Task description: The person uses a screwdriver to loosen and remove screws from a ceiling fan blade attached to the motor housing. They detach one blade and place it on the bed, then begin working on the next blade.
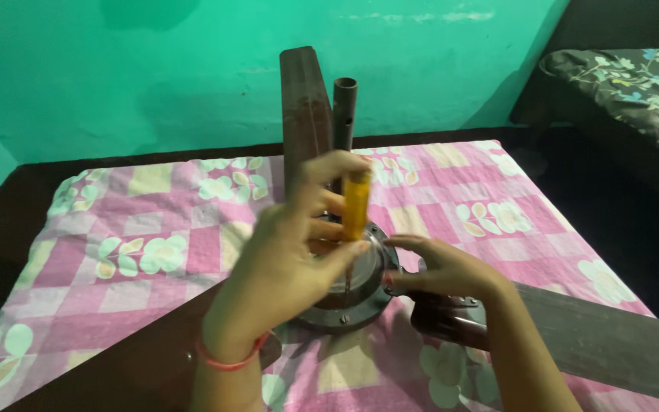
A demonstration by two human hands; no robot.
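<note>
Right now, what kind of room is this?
Probably a bedroom at home: a flowered pink sheet covers the bed, another bed stands by the green wall, and a ceiling fan lies on the sheet.

A home bedroom: floral pink bedsheet (154, 229), second bed (634, 91), green wall (154, 69).

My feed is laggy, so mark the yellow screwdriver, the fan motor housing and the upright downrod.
yellow screwdriver (356, 204), head view, middle of handle
fan motor housing (364, 305), head view, lower right rim
upright downrod (345, 107), head view, upper tube
</note>
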